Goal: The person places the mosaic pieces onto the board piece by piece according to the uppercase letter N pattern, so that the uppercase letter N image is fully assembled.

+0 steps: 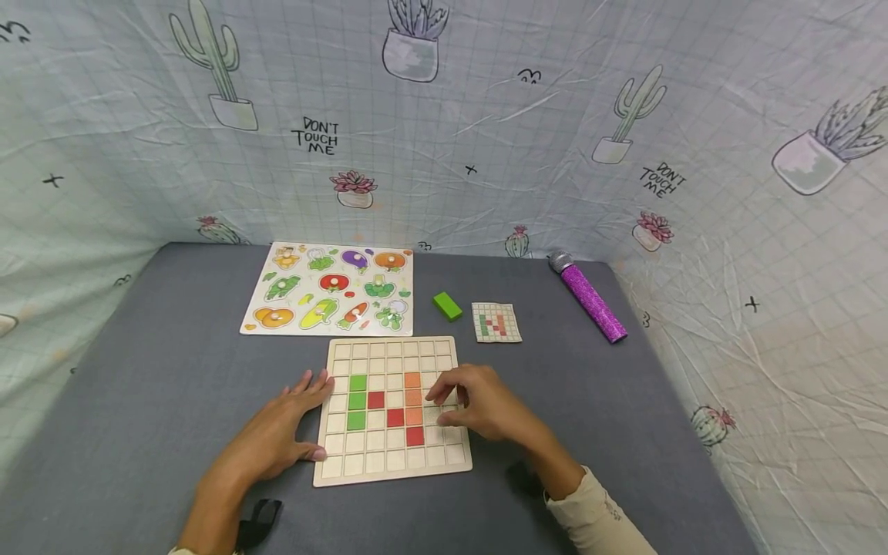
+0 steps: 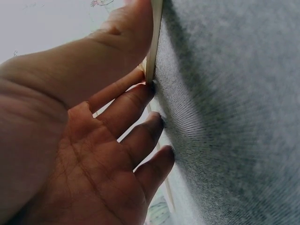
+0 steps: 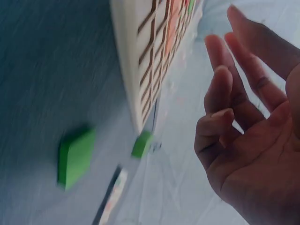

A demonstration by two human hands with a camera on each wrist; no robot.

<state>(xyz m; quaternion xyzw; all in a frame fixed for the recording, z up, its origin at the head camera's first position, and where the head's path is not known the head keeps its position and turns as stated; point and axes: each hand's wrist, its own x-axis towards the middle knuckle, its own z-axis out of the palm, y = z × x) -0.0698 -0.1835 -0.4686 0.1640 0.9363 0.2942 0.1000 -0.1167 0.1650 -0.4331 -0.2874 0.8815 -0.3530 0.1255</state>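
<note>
A wooden grid board point(image 1: 354, 465) lies on the grey table, with green squares point(image 1: 357, 401), red squares point(image 1: 395, 418) and orange squares point(image 1: 413, 397) in some cells. My left hand point(image 1: 277, 428) rests at the board's left edge, fingertips and thumb touching it; in the left wrist view its fingers point(image 2: 140, 136) are spread along that edge. Over the board's right side hovers my right hand point(image 1: 482, 401), fingers loosely bent and holding nothing. The right wrist view shows a green block point(image 3: 77, 157) on the table beside the board, which the hand hides in the head view.
Beyond the board lie a vegetable puzzle board point(image 1: 312, 312), another green block point(image 1: 447, 306) and a small card point(image 1: 496, 337) with a coloured grid pattern. A purple glittery microphone point(image 1: 593, 302) lies at the far right. A printed cloth point(image 1: 444, 154) hangs behind the table.
</note>
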